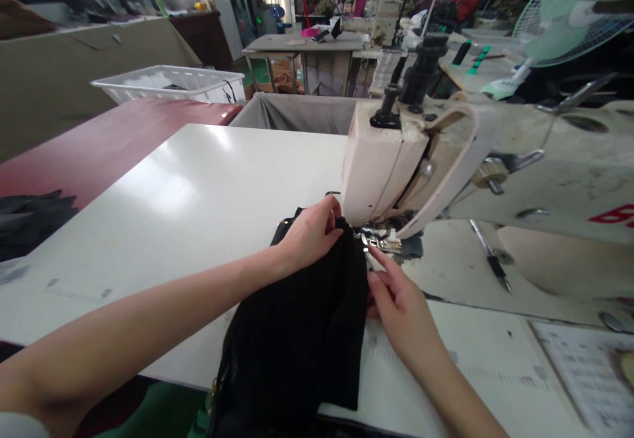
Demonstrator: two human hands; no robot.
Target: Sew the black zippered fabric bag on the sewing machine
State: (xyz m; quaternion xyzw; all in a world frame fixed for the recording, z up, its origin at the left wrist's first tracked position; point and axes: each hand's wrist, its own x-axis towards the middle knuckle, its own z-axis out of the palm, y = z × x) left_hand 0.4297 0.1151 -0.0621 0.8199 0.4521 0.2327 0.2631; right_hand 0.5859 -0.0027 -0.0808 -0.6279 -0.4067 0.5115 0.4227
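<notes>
A long piece of black fabric (297, 332) runs from the sewing machine's presser foot (369, 240) toward me and hangs over the table's front edge. Near the needle area, my left hand (312, 230) pinches the top of the fabric, its fingertips curled in close to the machine head (376, 167). My right hand (396, 299) is at the fabric's right edge, thumb and lower fingers closed on it. Its index finger stretches up beside the presser foot. Gold-coloured zipper teeth or trim (214, 392) show along the fabric's left edge. The needle itself is hidden.
The white tabletop (238, 180) extends left to a red surface (113, 127) with dark cloth (34, 217). Behind are a white plastic basket (168, 81) and a grey cloth-lined bin (302, 111). A pen-like tool (490, 256) lies right, under the machine arm; a fan (569, 15) stands behind.
</notes>
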